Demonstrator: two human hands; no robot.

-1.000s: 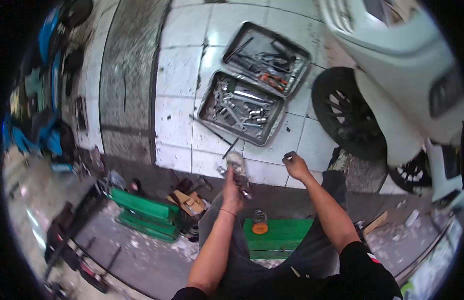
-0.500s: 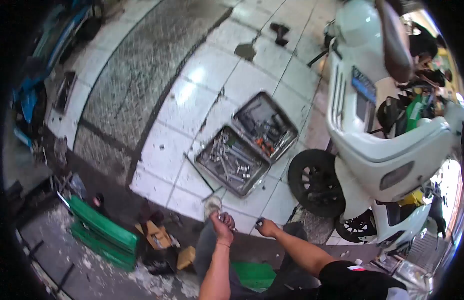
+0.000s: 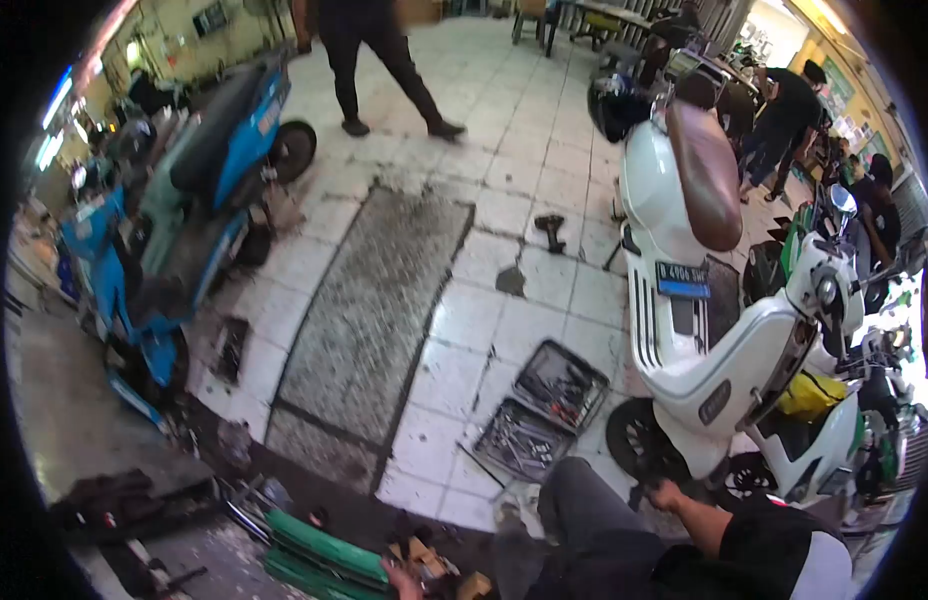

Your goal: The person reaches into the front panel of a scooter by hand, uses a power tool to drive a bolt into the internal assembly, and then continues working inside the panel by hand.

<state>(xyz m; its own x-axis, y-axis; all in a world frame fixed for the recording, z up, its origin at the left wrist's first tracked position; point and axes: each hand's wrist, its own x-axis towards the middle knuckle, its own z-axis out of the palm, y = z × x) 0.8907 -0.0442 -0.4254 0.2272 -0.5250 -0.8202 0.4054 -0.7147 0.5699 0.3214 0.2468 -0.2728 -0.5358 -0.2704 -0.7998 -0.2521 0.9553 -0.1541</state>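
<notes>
My left hand (image 3: 404,578) is low in the view, at the right end of a green slatted bench-like piece (image 3: 324,560). Its fingers are small and partly hidden, so their grip cannot be read. My right hand (image 3: 666,495) is closed by my raised knee, near the scooter's black wheel (image 3: 646,440); a small dark thing seems to stick out of it. On the white tiles ahead, an open tool case (image 3: 527,440) holds wrenches and sockets in one half and darker tools in the other. A thin rod (image 3: 481,465) lies beside it.
A white scooter (image 3: 684,370) stands at the right, a blue motorbike (image 3: 204,190) at the left. A dark cordless drill (image 3: 551,232) lies on the floor beyond the case. One person (image 3: 374,60) stands at the back; other people are at the far right.
My view has tilted up and shows more of the workshop. My left hand has moved away from my right, over to the green piece. The right hand stays closed, now nearer the wheel.
</notes>
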